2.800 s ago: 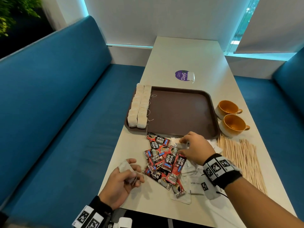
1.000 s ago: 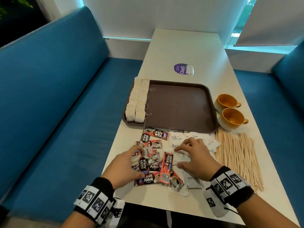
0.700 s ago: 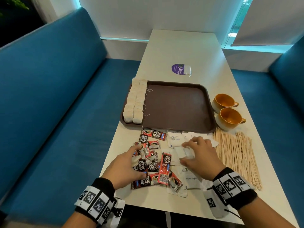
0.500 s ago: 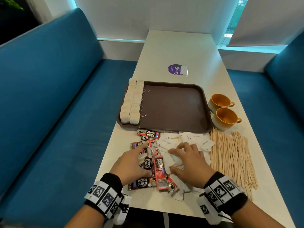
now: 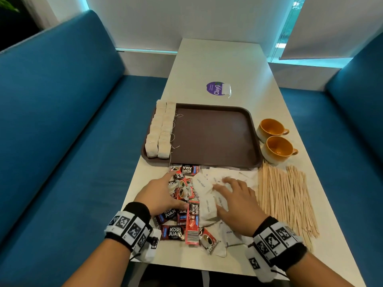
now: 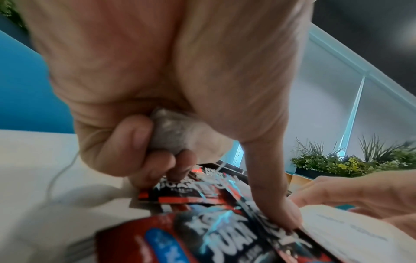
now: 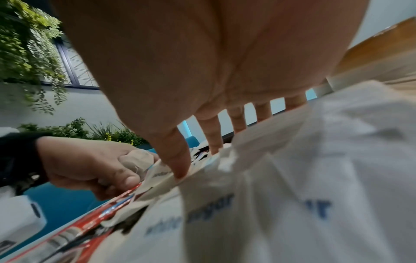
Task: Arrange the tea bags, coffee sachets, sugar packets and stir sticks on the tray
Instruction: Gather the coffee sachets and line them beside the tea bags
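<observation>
Both hands (image 5: 199, 195) have slid onto the sachets (image 5: 184, 204); tray (image 5: 211, 137) beyond.

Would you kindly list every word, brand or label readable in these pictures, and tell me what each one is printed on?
"KOPI JUAN": on the red-and-black coffee sachets heaped on the table.
"white sugar": in blue on the white paper sugar packets, read in the right wrist view.
"ClayG": on the round purple sticker beyond the brown plastic tray; its smaller print is too small to read.
The sachets' fine print and barcode are unreadable.
</observation>
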